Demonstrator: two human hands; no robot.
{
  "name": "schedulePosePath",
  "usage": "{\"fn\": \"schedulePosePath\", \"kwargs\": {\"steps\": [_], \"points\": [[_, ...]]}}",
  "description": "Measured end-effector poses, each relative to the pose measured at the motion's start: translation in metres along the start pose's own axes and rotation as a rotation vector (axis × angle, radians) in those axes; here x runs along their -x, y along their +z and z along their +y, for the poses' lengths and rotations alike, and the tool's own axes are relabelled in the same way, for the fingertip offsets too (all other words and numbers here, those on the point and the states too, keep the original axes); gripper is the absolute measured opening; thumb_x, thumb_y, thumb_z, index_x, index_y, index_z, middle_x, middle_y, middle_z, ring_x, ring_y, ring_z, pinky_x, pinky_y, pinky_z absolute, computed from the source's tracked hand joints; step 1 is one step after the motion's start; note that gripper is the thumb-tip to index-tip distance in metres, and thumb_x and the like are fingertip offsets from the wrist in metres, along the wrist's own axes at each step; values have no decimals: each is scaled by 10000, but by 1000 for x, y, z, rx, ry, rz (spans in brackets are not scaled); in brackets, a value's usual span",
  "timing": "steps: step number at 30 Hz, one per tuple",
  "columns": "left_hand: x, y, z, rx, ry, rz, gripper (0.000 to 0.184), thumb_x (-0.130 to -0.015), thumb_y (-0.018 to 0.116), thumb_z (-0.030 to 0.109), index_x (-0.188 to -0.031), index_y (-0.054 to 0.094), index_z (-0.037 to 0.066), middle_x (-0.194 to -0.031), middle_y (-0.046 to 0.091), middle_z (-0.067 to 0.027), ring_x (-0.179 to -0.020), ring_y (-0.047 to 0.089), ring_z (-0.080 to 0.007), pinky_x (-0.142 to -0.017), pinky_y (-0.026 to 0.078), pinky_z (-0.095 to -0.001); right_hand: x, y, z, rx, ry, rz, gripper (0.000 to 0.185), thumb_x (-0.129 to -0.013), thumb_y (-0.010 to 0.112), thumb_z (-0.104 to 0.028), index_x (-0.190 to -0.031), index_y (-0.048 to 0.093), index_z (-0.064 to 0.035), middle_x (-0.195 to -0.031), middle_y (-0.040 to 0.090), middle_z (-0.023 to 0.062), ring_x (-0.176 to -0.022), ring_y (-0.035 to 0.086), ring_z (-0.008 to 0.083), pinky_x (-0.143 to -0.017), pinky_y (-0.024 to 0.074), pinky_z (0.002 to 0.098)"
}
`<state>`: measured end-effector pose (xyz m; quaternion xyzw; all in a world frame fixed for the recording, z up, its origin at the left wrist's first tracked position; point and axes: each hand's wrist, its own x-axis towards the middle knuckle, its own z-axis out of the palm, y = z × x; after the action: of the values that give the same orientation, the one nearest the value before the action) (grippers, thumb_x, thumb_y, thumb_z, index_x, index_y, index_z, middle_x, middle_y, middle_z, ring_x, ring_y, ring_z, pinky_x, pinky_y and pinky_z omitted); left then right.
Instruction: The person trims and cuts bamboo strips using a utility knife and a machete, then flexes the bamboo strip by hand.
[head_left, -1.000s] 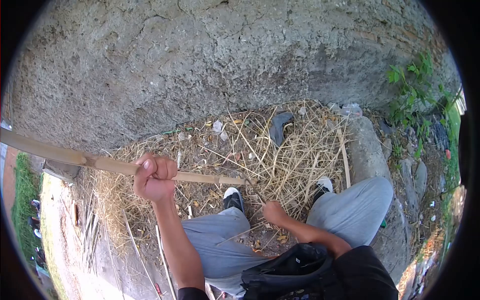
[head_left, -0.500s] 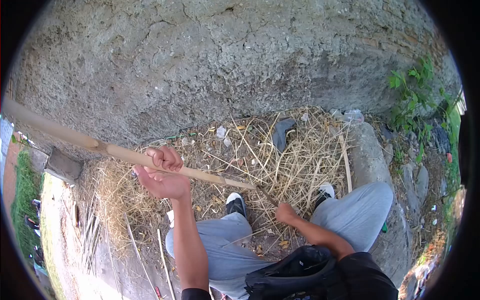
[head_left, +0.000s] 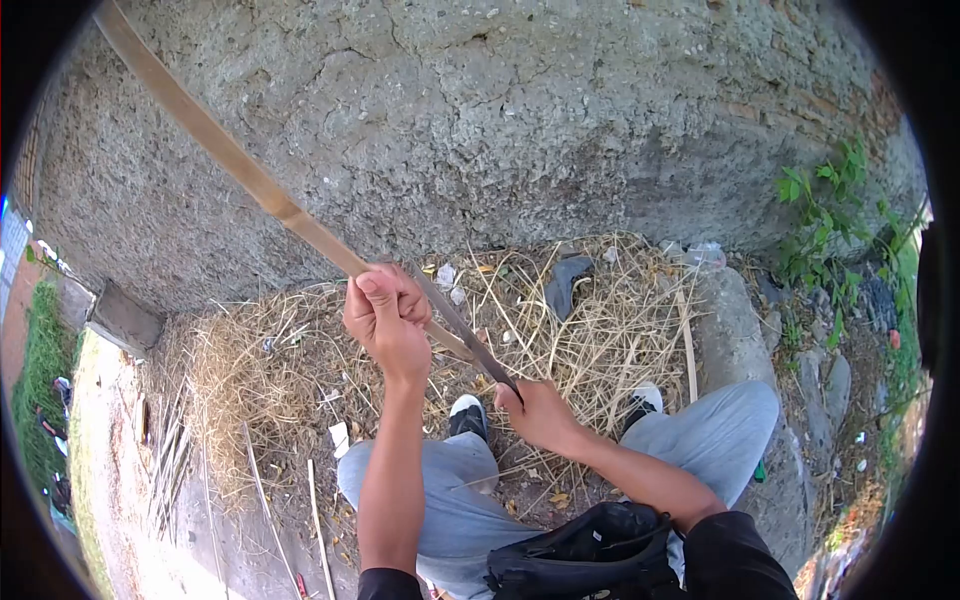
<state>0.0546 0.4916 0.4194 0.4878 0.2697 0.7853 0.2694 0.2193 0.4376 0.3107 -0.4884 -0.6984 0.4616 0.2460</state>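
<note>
My left hand (head_left: 390,325) is closed around a long bamboo strip (head_left: 235,165), which slants from the upper left down toward the middle. A darker joint ring shows on the strip above my hand. In my right hand (head_left: 540,415) is a knife with a long dark blade (head_left: 465,335); its handle is hidden in my fist. The blade points up and left, close beside the lower part of the strip, and its tip end comes near my left hand. Whether the edge touches the strip I cannot tell.
A rough wall (head_left: 480,130) rises in front. Straw-like shavings (head_left: 620,340) cover the ground around my shoes, with a dark cloth-like scrap (head_left: 568,285) among them. Thin strips (head_left: 318,525) lie at left. A black bag (head_left: 580,550) sits at my lap; a leafy plant (head_left: 825,205) grows right.
My left hand has gone from loosely curled to a firm grip. The strip now slants more steeply. My right hand has risen, bringing the knife blade up alongside the strip.
</note>
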Motion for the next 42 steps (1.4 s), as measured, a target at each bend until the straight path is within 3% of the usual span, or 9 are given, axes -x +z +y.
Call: {"fn": "schedulePosePath", "kwargs": {"steps": [2, 7, 15, 19, 22, 26, 32, 34, 42], "points": [[9, 7, -4, 25, 46, 29, 395, -991, 469, 425, -794, 392, 92, -589, 313, 13, -439, 247, -47, -368, 192, -208, 1, 38, 55, 43, -229, 248, 356, -965, 487, -246, -823, 644, 40, -604, 574, 254, -604, 593, 430, -610, 472, 490], [11, 8, 0, -58, 77, 242, 395, -998, 488, 394, -780, 416, 73, -578, 347, 25, -463, 279, -34, -392, 190, -204, 5, 3, 2, -13, 83, 9, 390, -960, 502, -231, -775, 615, 94, -644, 583, 279, -639, 596, 461, -615, 473, 496], [25, 14, 1, -63, 124, 221, 394, -994, 494, 403, -789, 417, 75, -564, 339, 28, -448, 279, -33, -388, 202, -201, 2, 32, 58, 82, -70, 121, 389, -951, 520, -244, -765, 609, 85, -665, 576, 304, -678, 593, 477, -650, 475, 510], [24, 20, -1, -115, 127, 245, 411, -994, 487, 417, -773, 399, 83, -554, 326, 25, -435, 279, -37, -376, 210, -207, 10, 3, -6, 52, -52, 109, 398, -957, 493, -271, -789, 610, 70, -653, 586, 282, -648, 584, 477, -646, 487, 518], [25, 23, 1, -153, 149, 253, 413, -996, 479, 420, -764, 394, 88, -557, 324, 26, -440, 279, -36, -376, 206, -207, 0, 44, 52, 113, -119, 242, 395, -952, 497, -266, -791, 621, 73, -651, 582, 289, -659, 586, 483, -648, 484, 524], [15, 20, -2, -82, 119, 256, 415, -999, 479, 409, -745, 383, 96, -559, 322, 25, -434, 275, -40, -370, 197, -211, -13, 46, 116, 182, 136, 46, 385, -942, 496, -247, -789, 636, 78, -671, 596, 276, -686, 595, 481, -667, 485, 525], [14, 11, -3, -117, 151, 321, 415, -994, 489, 412, -746, 387, 96, -557, 326, 26, -431, 268, -34, -368, 187, -203, -2, 81, 122, 33, -56, 212, 346, -936, 520, -253, -813, 623, 54, -634, 590, 234, -612, 612, 401, -603, 465, 481], [15, 8, 1, -104, 136, 353, 420, -992, 489, 421, -745, 387, 97, -558, 329, 28, -430, 268, -32, -366, 186, -203, -1, 86, 183, 96, 293, 34, 350, -942, 519, -250, -802, 622, 53, -665, 585, 261, -637, 604, 422, -606, 464, 481], [8, -1, 2, -137, 104, 348, 429, -989, 477, 453, -744, 382, 114, -574, 306, 39, -436, 265, -32, -362, 187, -199, -3, 85, 138, 145, -2, 161, 386, -952, 500, -264, -807, 619, 74, -681, 612, 260, -701, 633, 429, -671, 493, 486]]}}
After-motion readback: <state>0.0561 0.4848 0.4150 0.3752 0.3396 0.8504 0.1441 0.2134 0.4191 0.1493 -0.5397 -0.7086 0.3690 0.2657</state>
